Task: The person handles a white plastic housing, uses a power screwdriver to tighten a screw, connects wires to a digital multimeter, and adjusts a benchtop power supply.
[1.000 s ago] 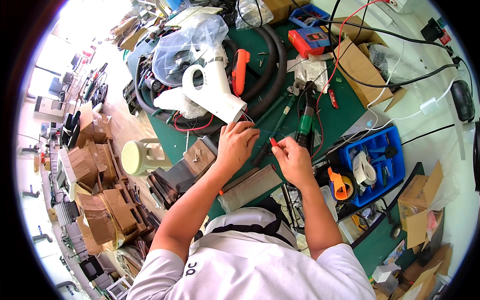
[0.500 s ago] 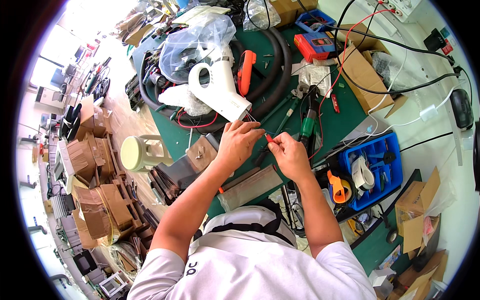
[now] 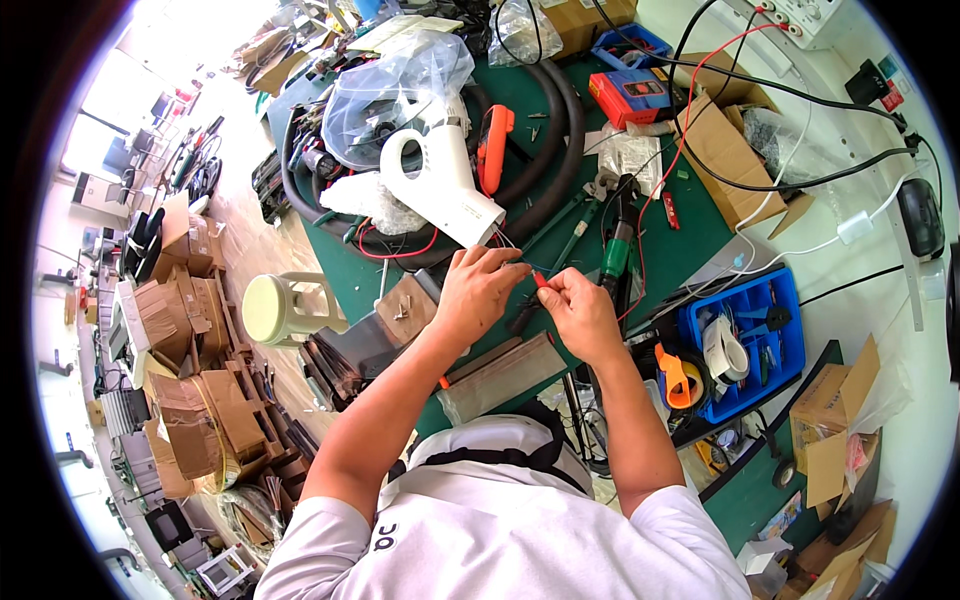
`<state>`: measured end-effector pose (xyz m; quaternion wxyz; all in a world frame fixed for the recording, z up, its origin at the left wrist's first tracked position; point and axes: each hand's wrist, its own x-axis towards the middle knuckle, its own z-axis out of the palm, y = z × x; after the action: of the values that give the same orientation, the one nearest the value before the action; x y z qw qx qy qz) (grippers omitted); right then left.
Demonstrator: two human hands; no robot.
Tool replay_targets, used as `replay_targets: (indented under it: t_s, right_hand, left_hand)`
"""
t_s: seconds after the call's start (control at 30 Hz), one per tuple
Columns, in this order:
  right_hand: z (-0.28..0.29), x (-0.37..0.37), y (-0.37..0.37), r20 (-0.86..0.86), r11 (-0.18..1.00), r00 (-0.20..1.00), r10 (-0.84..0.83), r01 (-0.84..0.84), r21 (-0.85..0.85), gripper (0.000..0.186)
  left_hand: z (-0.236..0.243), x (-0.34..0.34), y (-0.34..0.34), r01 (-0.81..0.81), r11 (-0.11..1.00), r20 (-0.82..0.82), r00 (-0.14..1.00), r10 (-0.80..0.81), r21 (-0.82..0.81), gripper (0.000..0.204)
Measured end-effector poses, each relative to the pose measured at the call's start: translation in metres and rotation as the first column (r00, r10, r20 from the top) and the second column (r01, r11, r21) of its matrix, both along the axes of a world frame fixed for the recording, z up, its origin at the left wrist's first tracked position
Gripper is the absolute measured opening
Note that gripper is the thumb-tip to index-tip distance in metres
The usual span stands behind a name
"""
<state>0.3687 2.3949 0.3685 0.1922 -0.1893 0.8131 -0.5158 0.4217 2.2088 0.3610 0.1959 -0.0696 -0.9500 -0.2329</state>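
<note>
A white handheld housing with a ring-shaped handle [image 3: 440,190] lies on the bench, and thin wires [image 3: 506,240] come out of its near end. Just below that end, my left hand [image 3: 474,298] is closed, its fingertips pinching the wires; the exact grip is partly hidden. Close beside it, my right hand [image 3: 582,318] is shut on a small slim red piece [image 3: 541,280], pinched between thumb and forefinger and pointing toward the left fingertips. Its kind is too small to tell.
A thick black hose [image 3: 570,120] coils around an orange meter [image 3: 494,147]. Right of my hands lie a green-handled tool [image 3: 616,255] and a blue parts bin [image 3: 750,340]. A grey flat bar [image 3: 502,378] lies nearer me. Red and black leads hang across the right side.
Both hands stay almost in place, with only slight finger shifts. The red piece is still in my right hand, and the white housing has barely moved.
</note>
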Motion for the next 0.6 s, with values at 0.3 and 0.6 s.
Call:
replay_targets:
  t_s: [0.3,0.6]
  right_hand:
    - [0.002,0.001,0.002,0.026,0.998,1.000,-0.006,0.004,0.069,0.037]
    - [0.026,0.014,0.036,0.109,0.986,0.992,0.064,-0.080,0.145,0.038]
  left_hand:
    - [0.000,0.001,0.002,-0.029,0.999,-0.005,1.000,0.029,0.026,0.014]
    - [-0.005,0.006,0.001,-0.089,0.991,-0.008,0.996,0.091,0.102,0.014]
